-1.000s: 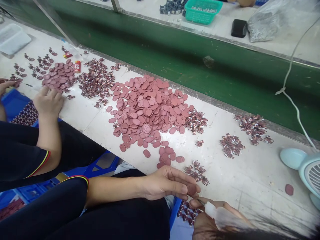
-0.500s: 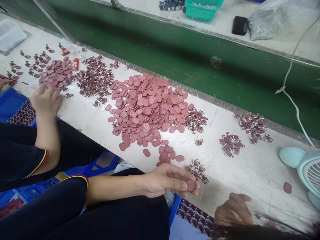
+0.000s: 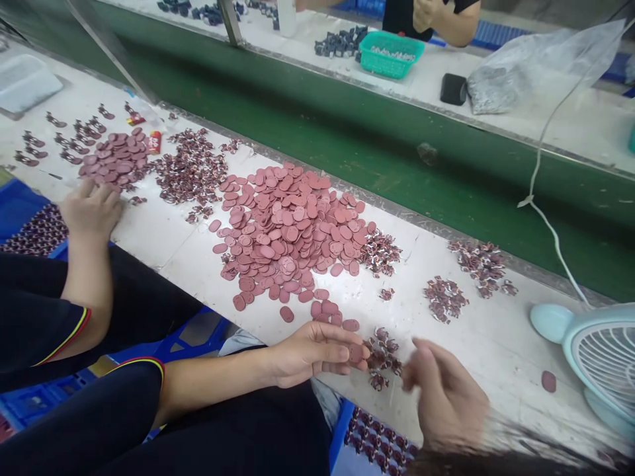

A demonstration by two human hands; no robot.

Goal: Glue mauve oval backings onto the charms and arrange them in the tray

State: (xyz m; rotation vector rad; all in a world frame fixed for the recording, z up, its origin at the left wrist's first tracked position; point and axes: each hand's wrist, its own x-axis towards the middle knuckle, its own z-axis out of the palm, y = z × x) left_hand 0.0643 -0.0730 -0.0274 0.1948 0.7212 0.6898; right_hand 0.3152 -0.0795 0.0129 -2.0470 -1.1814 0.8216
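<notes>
My left hand (image 3: 312, 354) is closed, pinching a reddish-brown oval disc (image 3: 356, 354) between its thumb and fingers, low over the table's near edge. Just beyond its fingertips lies a small cluster of brown-and-white figure pieces (image 3: 384, 354). On the other side of that cluster is my right hand (image 3: 444, 393), its fingers partly curled and apart. It is slightly blurred, and I see nothing in it. A large heap of oval discs (image 3: 292, 225) spreads beyond my left hand, with several loose discs between.
More piles of figure pieces (image 3: 188, 165) lie along the white table (image 3: 178, 248). A pale blue fan (image 3: 605, 357) stands at right beside a single disc. A co-worker's hand (image 3: 92, 208) rests at left. A blue tray (image 3: 340, 430) of brown pieces sits below the edge.
My right hand has moved up and left to the near cluster of figure pieces. My left hand still pinches the disc. The view has tilted up, showing another person across the bench.
</notes>
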